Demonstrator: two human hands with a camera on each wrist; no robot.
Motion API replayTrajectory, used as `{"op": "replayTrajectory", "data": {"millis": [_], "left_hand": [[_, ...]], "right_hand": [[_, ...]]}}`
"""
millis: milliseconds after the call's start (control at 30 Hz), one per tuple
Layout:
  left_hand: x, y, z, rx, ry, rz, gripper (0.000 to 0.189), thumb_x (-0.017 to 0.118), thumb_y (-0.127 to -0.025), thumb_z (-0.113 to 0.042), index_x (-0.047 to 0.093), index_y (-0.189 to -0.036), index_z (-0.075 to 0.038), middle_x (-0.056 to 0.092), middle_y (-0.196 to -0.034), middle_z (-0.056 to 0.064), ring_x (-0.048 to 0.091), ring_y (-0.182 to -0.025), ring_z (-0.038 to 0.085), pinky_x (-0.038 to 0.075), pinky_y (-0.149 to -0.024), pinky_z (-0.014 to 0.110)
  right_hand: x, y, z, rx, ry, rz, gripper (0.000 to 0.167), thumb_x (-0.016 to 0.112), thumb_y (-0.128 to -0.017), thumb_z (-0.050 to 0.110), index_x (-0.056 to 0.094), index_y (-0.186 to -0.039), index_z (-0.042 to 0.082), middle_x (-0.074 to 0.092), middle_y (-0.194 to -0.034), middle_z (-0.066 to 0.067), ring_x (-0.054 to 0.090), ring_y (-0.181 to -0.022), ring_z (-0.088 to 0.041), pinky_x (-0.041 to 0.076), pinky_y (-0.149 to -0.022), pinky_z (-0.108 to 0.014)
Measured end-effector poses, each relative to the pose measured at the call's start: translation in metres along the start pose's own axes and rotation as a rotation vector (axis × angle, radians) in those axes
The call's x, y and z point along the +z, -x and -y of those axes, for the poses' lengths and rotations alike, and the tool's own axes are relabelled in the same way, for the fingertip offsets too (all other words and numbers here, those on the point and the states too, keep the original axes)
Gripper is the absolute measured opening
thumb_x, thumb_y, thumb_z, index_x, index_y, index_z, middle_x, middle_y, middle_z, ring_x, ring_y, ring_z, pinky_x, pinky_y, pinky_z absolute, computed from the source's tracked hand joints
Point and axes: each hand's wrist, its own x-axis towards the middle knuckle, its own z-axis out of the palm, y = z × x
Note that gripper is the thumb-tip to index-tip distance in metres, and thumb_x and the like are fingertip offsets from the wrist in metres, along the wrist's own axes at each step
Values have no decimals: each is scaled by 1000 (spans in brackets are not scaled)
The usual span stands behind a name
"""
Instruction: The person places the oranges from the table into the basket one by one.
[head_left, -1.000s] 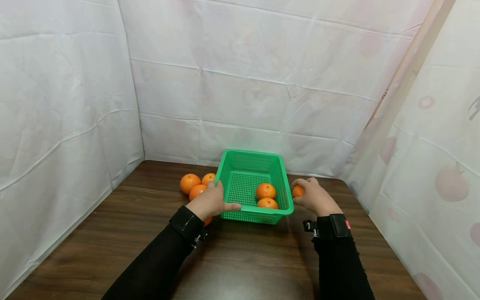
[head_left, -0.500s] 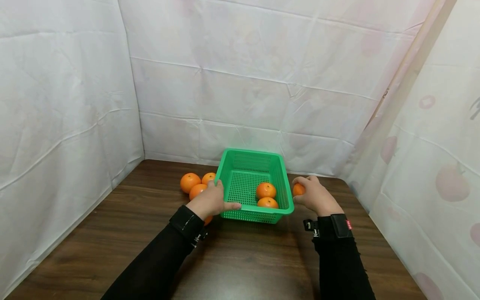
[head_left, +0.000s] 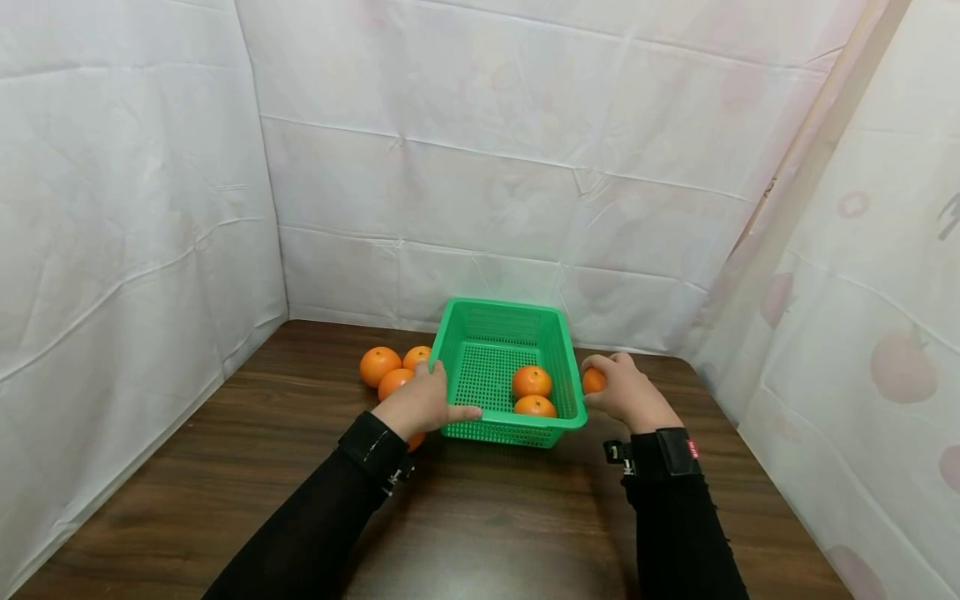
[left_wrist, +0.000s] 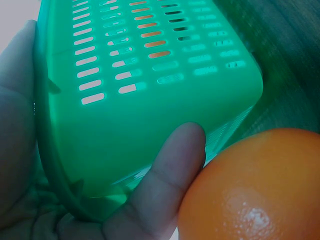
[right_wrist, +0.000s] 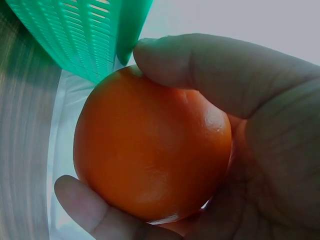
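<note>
A green plastic basket [head_left: 491, 429] with slotted walls stands on the table. Its near left corner is gripped by my left hand [head_left: 422, 402], with the rim between thumb and fingers, as the left wrist view [left_wrist: 150, 187] also shows. Just off the basket's right wall, my right hand [head_left: 632, 396] holds a mandarin orange [right_wrist: 150, 145], thumb on one side and fingers curled round the other. Inside the basket, two mandarin oranges [head_left: 532, 381] lie at the near right. Another mandarin orange [left_wrist: 255, 190] sits close beside my left hand, outside the basket.
Several mandarin oranges [head_left: 379, 367] cluster on the brown wooden table [head_left: 480, 525] left of the basket, some partly behind my left hand. White cloth [head_left: 480, 192] hangs behind the table and along both sides.
My right hand has shifted very slightly left toward the basket with the mandarin orange in it. The left hand and the basket stay where they were.
</note>
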Motion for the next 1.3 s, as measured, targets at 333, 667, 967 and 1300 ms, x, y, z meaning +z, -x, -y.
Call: {"op": "replayTrajectory", "data": {"millis": [333,667,967,1300], "left_hand": [[0,-1,1,-1,6,1,134,67,-84,-84,9,-171,-1,8,-176,31,66,-120,39,59,-98,50],[0,1,1,4,7,-5,133,67,-85,-83,9,-170,0,9,-175,32,66,-119,39,59,-99,50],[-2,0,0,11,1,-1,133,67,-85,-83,9,-170,1,9,-174,33,67,-115,38,60,-96,48],[-2,0,0,14,-5,0,132,67,-85,-82,10,-170,2,9,-174,34,64,-125,41,58,-102,52]], "right_hand": [[0,2,6,-22,8,-31,54,77,-97,13,58,-148,13,40,-150,-26,59,-112,-42,55,-93,-54],[-1,4,12,-36,18,-34,65,79,-95,8,52,-154,15,35,-158,-25,54,-125,-48,54,-98,-57],[-5,8,18,-80,1,-31,70,77,-96,4,48,-158,14,33,-161,-24,54,-128,-47,54,-99,-55],[-7,12,22,-102,6,-42,67,75,-98,7,48,-158,15,36,-158,-23,55,-127,-44,54,-101,-54]]}}
